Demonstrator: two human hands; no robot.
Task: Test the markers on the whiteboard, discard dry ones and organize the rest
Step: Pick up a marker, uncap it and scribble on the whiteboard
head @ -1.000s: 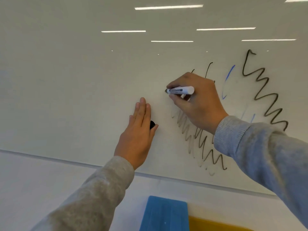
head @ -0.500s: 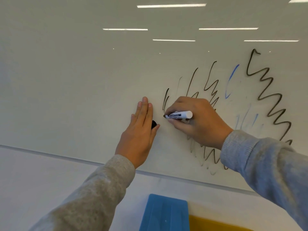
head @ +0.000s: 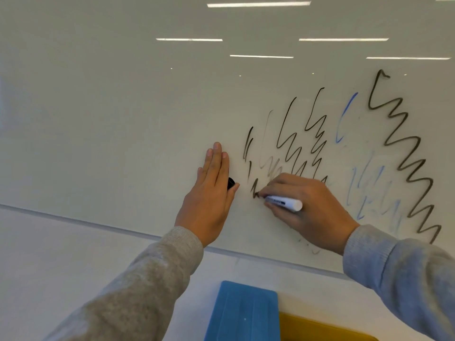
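Observation:
My right hand (head: 310, 207) grips a white marker (head: 285, 202) with its black tip against the whiteboard (head: 110, 119), at the lower end of a fresh black zigzag line (head: 253, 188). My left hand (head: 211, 193) lies flat on the board with straight fingers, just left of that line. A black marker cap (head: 231, 183) peeks out between its thumb and palm. Older black zigzags (head: 403, 153) and faint blue strokes (head: 344, 116) fill the board to the right.
The whiteboard's lower edge (head: 73, 220) runs across the view, with white wall below it. A blue container (head: 241, 313) and a yellow one (head: 320, 328) sit at the bottom, directly under my hands.
My right hand has moved down the board with the marker, leaving a new black broken line and a small zigzag. My left hand has stayed flat in place.

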